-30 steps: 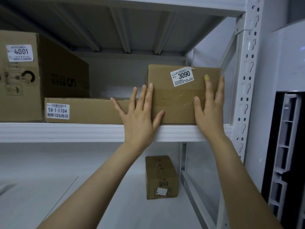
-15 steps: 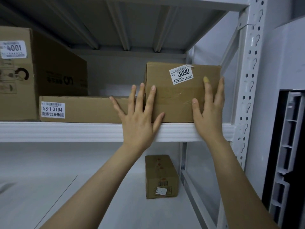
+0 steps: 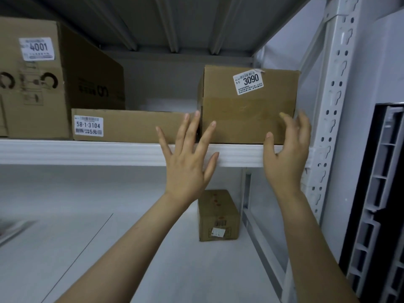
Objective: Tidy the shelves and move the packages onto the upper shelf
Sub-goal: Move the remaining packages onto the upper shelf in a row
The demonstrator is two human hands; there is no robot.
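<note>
A brown cardboard box labelled 3090 (image 3: pixel 249 106) stands on the upper shelf (image 3: pixel 87 152) at its right end. My left hand (image 3: pixel 188 162) is spread open in front of the shelf edge, fingertips at the box's lower left corner. My right hand (image 3: pixel 286 154) hovers at the box's lower right corner, fingers loosely curled and apart, holding nothing. A flat box labelled 58-1-3104 (image 3: pixel 131 125) lies to the left, and a large box labelled 4001 (image 3: pixel 37 79) stands beyond it. A small brown package (image 3: pixel 217 215) rests on the lower shelf (image 3: pixel 109 248), below my hands.
A white perforated upright post (image 3: pixel 332 101) bounds the shelf on the right. Beyond it stands a white ribbed panel (image 3: pixel 380 204) against a dark opening. A grey object shows at the lower shelf's left edge (image 3: pixel 11 230).
Both hands have come off the face of the 3090 box and dropped lower, toward the shelf edge. The right fingers have curled. The box stays put.
</note>
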